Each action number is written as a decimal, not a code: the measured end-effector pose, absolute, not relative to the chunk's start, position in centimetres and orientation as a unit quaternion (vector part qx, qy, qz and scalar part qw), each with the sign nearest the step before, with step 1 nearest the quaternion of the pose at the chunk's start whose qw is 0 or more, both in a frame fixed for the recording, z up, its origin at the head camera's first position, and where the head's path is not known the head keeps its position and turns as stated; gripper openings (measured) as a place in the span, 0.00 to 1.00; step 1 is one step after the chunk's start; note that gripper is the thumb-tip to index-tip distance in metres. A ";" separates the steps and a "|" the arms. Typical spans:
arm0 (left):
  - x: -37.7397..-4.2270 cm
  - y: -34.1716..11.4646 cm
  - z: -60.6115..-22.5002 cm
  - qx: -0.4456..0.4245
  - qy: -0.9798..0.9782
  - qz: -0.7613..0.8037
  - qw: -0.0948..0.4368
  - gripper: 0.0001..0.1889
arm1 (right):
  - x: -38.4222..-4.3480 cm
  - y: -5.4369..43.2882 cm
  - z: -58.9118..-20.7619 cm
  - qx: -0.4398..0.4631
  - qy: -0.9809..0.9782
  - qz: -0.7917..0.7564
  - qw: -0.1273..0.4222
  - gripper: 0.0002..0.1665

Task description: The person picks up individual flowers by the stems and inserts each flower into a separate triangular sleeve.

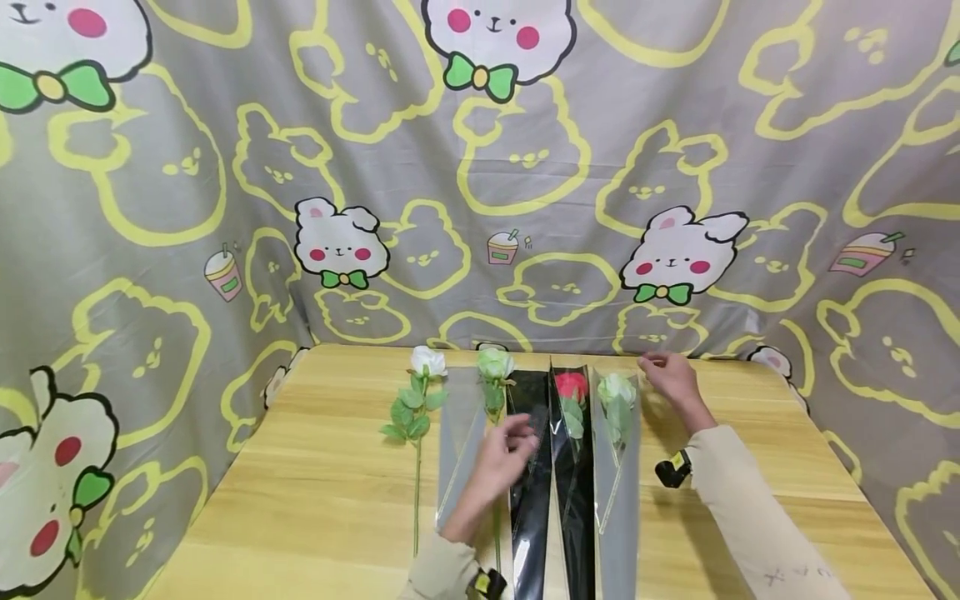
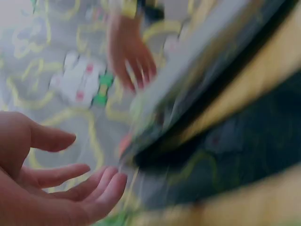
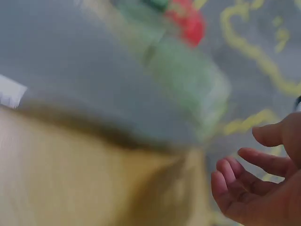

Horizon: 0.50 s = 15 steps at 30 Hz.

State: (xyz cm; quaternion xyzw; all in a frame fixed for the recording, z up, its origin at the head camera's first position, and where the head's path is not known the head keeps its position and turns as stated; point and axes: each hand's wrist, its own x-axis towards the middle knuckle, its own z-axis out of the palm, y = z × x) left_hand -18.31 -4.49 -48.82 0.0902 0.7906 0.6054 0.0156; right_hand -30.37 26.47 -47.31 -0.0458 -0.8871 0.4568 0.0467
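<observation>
My left hand [image 1: 498, 462] hovers over an empty black flower sleeve [image 1: 528, 533], fingers relaxed and holding nothing. Beneath its wrist runs the stem of a pale green artificial rose [image 1: 495, 364]. Off to the right, my right hand [image 1: 675, 387] is beside a white-green rose [image 1: 617, 390] tucked in a grey sleeve [image 1: 618, 542], its fingers loosely bent around nothing. Between the hands, a red rose [image 1: 572, 386] lies in another black sleeve [image 1: 573, 508]. Both wrist views are blurred; the left fingers [image 2: 106, 186] and right fingers [image 3: 235, 181] appear apart from the sleeves.
A white rose [image 1: 428, 362] with a leafy stem lies leftmost on the wooden table [image 1: 315, 483]. Next to it is a grey sleeve [image 1: 456, 442], partly under the left arm. A patterned grey curtain [image 1: 547, 217] hangs behind the table and along both sides.
</observation>
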 end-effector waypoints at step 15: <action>-23.8 -8.6 -50.9 -0.017 0.904 0.419 -0.082 0.17 | -23.7 13.2 -44.8 0.067 -0.874 0.480 0.023 0.14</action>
